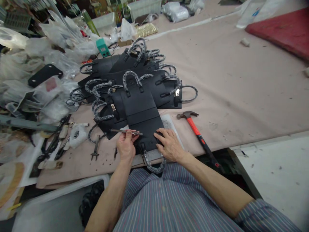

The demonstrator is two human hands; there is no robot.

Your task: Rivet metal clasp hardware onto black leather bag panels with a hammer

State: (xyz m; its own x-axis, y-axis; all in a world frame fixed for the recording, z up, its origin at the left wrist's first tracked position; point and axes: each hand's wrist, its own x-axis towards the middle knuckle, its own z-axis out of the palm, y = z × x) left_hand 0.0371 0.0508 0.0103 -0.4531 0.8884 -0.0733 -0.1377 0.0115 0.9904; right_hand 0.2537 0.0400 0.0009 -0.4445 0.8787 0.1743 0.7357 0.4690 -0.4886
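Observation:
In my left hand (127,145) a slim metal rod, perhaps a punch (118,130), is pinched between thumb and fingers. It lies nearly level over the near part of a black bag panel (142,111). My right hand (170,143) rests on the panel's right side with fingers spread. The panel has a plastic-wrapped handle (131,77) at its far end and another wrapped handle (154,166) at the near end, hanging by the table edge. Under the panel's right side shows a pale board (172,125). A claw hammer (194,125) with a red and black handle lies to the right.
More black panels with wrapped handles (113,69) are heaped beyond. Loose hand tools (58,138) and plastic bags (48,96) crowd the left. A forked metal tool (96,148) lies near my left hand. A grey bin (60,199) stands below the table edge; a red slab (282,30) lies far right.

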